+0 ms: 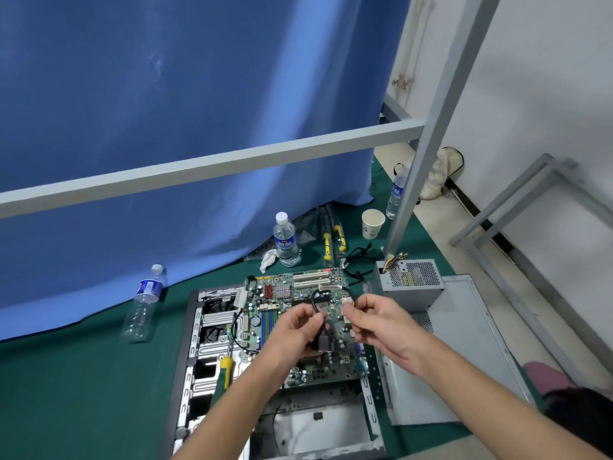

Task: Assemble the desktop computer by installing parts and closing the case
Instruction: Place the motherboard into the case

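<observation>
A black cable (315, 302) is arching between the person's two hands above the motherboard (306, 313), which is lying inside the open computer case (195, 330) on the green mat (83, 376). The left hand (295, 330) is curling its fingers around the cable's black end piece (323, 341), while the right hand (371, 318) is pinching the small pale connector (347, 300) at the other end between thumb and fingertips. Both hands are hovering over the board's middle, near the white expansion slots (311, 279). A screwdriver (225, 370) with a yellow-and-green handle is resting on the case's left part, its shaft pointing toward the board. The grey power supply (409, 283) is sitting just right of the case, beside the detached side panel (464, 343). Further out, one water bottle (285, 240) is standing behind the board, another bottle (144, 305) is leaning against the blue curtain (166, 111), and a paper cup (372, 223) is standing near the grey frame post (428, 144).
</observation>
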Tool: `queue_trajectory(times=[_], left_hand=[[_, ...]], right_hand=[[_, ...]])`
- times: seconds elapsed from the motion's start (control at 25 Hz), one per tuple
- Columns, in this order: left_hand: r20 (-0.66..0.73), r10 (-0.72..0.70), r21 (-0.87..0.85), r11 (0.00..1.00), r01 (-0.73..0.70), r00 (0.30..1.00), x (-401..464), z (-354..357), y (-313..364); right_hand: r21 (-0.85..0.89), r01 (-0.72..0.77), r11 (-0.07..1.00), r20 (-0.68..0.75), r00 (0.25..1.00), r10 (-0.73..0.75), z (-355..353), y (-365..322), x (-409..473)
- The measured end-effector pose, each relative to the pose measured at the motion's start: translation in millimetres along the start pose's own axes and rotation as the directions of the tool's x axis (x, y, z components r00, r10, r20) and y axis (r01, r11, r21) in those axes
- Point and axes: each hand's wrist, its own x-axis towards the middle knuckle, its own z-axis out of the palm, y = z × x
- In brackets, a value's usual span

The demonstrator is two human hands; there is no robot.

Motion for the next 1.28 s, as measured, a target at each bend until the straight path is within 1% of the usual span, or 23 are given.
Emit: queue_trajectory(times=[0.08, 0.16, 0.24, 0.28, 0.32, 0.4, 0.52, 0.6, 0.72, 0.76, 0.84, 0.92, 1.0, 1.04, 1.12, 1.2, 1.24, 1.28], left_hand=[[-0.033, 0.015, 0.056, 0.998, -0.013, 0.999, -1, 9, -2], [-0.047, 0.022, 0.115, 0.993, -0.017, 0.999, -2, 17, -5], [-0.056, 0.013, 0.154, 0.988, -0.004, 0.998, -2, 23, -9], [-0.058, 0.018, 0.167, 0.986, -0.008, 0.998, -3, 26, -10], [-0.065, 0.028, 0.180, 0.984, -0.016, 0.997, -3, 28, -12], [-0.081, 0.048, 0.194, 0.980, -0.031, 0.996, -3, 31, -12], [-0.102, 0.052, 0.186, 0.982, -0.033, 0.993, -2, 32, -17], [-0.108, 0.052, 0.177, 0.984, -0.032, 0.993, -1, 32, -20], [-0.120, 0.043, 0.148, 0.989, -0.025, 0.992, 0, 33, -25], [-0.124, 0.045, 0.143, 0.989, -0.027, 0.991, 0, 33, -25], [-0.125, 0.050, 0.144, 0.989, -0.032, 0.991, -3, 34, -24], [-0.141, 0.064, 0.153, 0.987, -0.042, 0.988, -5, 33, -24], [-0.155, 0.081, 0.164, 0.985, -0.055, 0.985, -8, 31, -25], [-0.154, 0.087, 0.175, 0.983, -0.060, 0.984, -9, 30, -25], [-0.141, 0.090, 0.198, 0.978, -0.061, 0.986, -13, 28, -27], [-0.132, 0.081, 0.195, 0.979, -0.054, 0.988, -14, 26, -29], [-0.133, 0.076, 0.187, 0.981, -0.050, 0.988, -14, 26, -30], [-0.138, 0.073, 0.177, 0.983, -0.048, 0.988, -13, 25, -31]], right_hand=[[-0.049, 0.053, 0.997, -0.139, 0.989, -0.059, -6, 3, 2], [-0.155, 0.084, 0.984, -0.286, 0.950, -0.126, -14, 5, 4], [-0.278, 0.088, 0.957, -0.377, 0.906, -0.192, -20, 7, 7], [-0.312, 0.094, 0.945, -0.395, 0.892, -0.219, -22, 9, 8], [-0.338, 0.103, 0.935, -0.392, 0.888, -0.240, -23, 9, 8], [-0.380, 0.120, 0.917, -0.343, 0.903, -0.260, -25, 11, 7], [-0.381, 0.116, 0.917, -0.279, 0.931, -0.234, -28, 13, 7], [-0.283, 0.094, 0.955, -0.233, 0.959, -0.163, -32, 11, 7], [-0.073, 0.030, 0.997, -0.111, 0.993, -0.038, -37, 9, 3], [-0.058, 0.026, 0.998, -0.087, 0.996, -0.031, -37, 9, 2], [-0.128, 0.070, 0.989, -0.093, 0.992, -0.083, -36, 9, 0], [-0.304, 0.163, 0.939, -0.167, 0.961, -0.221, -34, 10, 0], [-0.501, 0.224, 0.836, -0.255, 0.885, -0.390, -33, 14, 1], [-0.557, 0.243, 0.794, -0.285, 0.842, -0.457, -33, 16, 0], [-0.615, 0.291, 0.733, -0.283, 0.786, -0.549, -33, 21, 1], [-0.659, 0.312, 0.684, -0.241, 0.774, -0.585, -34, 25, 3], [-0.662, 0.306, 0.684, -0.224, 0.790, -0.570, -34, 26, 5], [-0.635, 0.290, 0.716, -0.212, 0.826, -0.522, -35, 27, 7]])
